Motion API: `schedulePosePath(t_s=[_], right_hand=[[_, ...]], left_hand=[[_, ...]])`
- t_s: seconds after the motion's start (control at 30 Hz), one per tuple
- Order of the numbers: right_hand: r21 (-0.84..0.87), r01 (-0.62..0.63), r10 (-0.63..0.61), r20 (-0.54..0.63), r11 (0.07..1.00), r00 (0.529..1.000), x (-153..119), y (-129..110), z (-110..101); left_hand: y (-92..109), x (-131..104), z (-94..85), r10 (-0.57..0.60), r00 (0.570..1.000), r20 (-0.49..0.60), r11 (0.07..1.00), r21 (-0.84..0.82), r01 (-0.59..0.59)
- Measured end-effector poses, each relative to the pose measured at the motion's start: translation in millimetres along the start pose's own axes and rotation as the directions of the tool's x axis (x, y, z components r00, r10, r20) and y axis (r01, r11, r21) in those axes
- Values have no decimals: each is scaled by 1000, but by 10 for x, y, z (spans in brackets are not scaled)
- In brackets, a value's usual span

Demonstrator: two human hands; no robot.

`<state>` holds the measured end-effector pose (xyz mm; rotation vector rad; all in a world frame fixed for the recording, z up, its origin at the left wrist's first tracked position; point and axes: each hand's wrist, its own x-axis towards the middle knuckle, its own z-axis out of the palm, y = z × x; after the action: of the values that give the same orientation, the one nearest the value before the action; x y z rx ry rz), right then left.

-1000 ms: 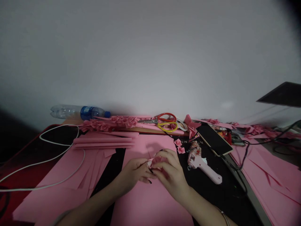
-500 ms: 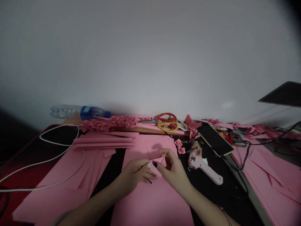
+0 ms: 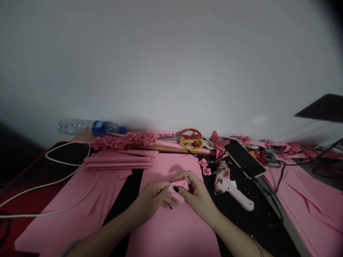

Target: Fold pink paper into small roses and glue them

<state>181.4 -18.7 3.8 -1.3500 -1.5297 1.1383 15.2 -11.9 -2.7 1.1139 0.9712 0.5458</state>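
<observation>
A small folded piece of pink paper [image 3: 180,193] is held between both hands, above a large pink sheet [image 3: 174,230]. My left hand [image 3: 150,200] pinches its left edge between thumb and fingers. My right hand [image 3: 197,192] grips the opposite side, its dark-nailed thumb pressing on the front face and its fingers curled behind. Two small pink paper roses [image 3: 205,167] lie just beyond my right hand. A pale pink glue gun [image 3: 233,191] rests to the right of that hand.
Scissors [image 3: 190,139] with red and yellow handles lie by the wall, among paper flowers [image 3: 142,138]. A plastic bottle [image 3: 91,127] lies at the back left. Rolled pink paper [image 3: 118,162] and a white cable [image 3: 53,185] are on the left. A phone [image 3: 245,159] sits right.
My right thumb has shifted slightly left and down on the folded paper, and the right fingers have moved a little to the left behind it. Both hands keep their hold.
</observation>
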Motion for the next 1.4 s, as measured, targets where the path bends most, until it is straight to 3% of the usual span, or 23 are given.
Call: schedulePosePath(t_s=[0.1, 0.27, 0.57, 0.8, 1.27, 1.4], right_hand=[[23, -20, 21, -26, 1000, 999, 22, -2, -9], [5, -73, 72, 108, 997, 992, 36, 18, -48], [-46, -91, 97, 163, 995, 982, 14, 16, -46], [-43, -104, 111, 193, 994, 975, 20, -4, -66], [75, -130, 116, 173, 989, 978, 32, 8, -61], [113, -102, 85, 140, 988, 986, 40, 4, -69]], left_hand=[[-19, 15, -28, 56, 998, -34, 997, 53, -54], [-59, 31, -65, 191, 981, -34, 962, 203, -180], [9, 6, -61, 238, 970, -53, 933, 289, -213], [22, 6, -62, 162, 985, -63, 967, 209, -146], [8, 35, -92, 136, 990, -42, 987, 87, -132], [-16, 49, -117, 181, 983, -14, 982, 64, -180]])
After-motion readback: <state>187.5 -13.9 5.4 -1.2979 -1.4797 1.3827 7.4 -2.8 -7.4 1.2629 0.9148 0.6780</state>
